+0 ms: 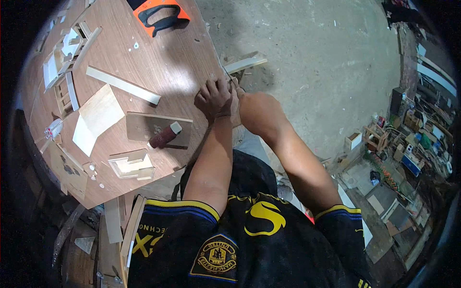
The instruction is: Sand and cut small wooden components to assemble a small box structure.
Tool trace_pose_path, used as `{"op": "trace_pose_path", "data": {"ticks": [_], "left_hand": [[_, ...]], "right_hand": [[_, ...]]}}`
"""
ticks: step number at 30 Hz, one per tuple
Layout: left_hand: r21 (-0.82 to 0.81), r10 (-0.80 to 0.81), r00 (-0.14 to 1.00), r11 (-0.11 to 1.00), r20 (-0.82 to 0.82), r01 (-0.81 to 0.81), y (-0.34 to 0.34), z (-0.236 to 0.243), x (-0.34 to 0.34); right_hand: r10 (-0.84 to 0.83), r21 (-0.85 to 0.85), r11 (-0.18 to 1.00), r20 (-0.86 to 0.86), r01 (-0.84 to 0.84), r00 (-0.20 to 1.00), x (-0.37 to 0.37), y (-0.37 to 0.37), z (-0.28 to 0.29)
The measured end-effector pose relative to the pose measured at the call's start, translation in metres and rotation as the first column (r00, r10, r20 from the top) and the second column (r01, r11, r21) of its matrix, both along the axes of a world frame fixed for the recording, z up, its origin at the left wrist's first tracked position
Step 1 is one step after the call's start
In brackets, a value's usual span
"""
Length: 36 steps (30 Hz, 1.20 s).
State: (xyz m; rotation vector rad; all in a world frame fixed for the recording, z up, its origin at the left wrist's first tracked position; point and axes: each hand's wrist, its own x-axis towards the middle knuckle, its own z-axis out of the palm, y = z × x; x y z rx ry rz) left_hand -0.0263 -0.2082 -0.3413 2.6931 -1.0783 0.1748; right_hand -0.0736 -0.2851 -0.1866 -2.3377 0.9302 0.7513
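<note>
At the right edge of the wooden table (177, 62), my left hand (214, 100) presses down with bent fingers close together. What lies under its fingertips is hidden. Close beside it, just past the edge, my right hand (244, 98) is closed, its fingers mostly covered by the wrist. A thin dark length shows by its fingertips, too slim to name. Beyond both hands a pale wood strip (246, 64) sticks out over the floor. Left of my forearm, a dark red-brown bottle with a pale cap (165, 136) lies on a flat wooden board (185, 126).
A handsaw with an orange and black handle (162, 17) lies at the table's far edge. Leftward are a long wood strip (124, 85), thin panels (102, 113), a small wooden frame (132, 164) and a wooden model (65, 60). Scrap and tools clutter the floor (307, 62) at right.
</note>
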Motion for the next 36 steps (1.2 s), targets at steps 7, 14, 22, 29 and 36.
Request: {"op": "trace_pose_path", "data": {"ticks": [7,14,22,29,36], "left_hand": [[-0.035,-0.008,0.999,0.999,-0.049,0.006,0.001,-0.009,0.0],[-0.037,-0.007,0.999,0.999,-0.034,0.006,0.0,-0.004,-0.005],[0.103,-0.002,0.999,0.995,-0.046,0.006,0.002,0.002,-0.005],[-0.041,0.005,0.999,0.999,-0.033,-0.006,0.002,0.0,0.001],[0.105,-0.014,0.999,0.994,-0.033,0.017,-0.001,-0.004,-0.002]], "right_hand": [[-0.088,-0.009,0.996,-0.058,0.087,0.994,0.008,0.003,-0.01],[-0.119,-0.005,0.993,-0.065,0.119,0.991,0.006,0.009,-0.02],[-0.075,-0.005,0.997,-0.044,0.075,0.996,-0.001,0.005,-0.01],[-0.044,0.043,0.998,-0.029,0.045,0.999,0.003,-0.001,0.002],[-0.137,-0.046,0.99,-0.023,0.136,0.99,0.009,0.006,-0.017]]}}
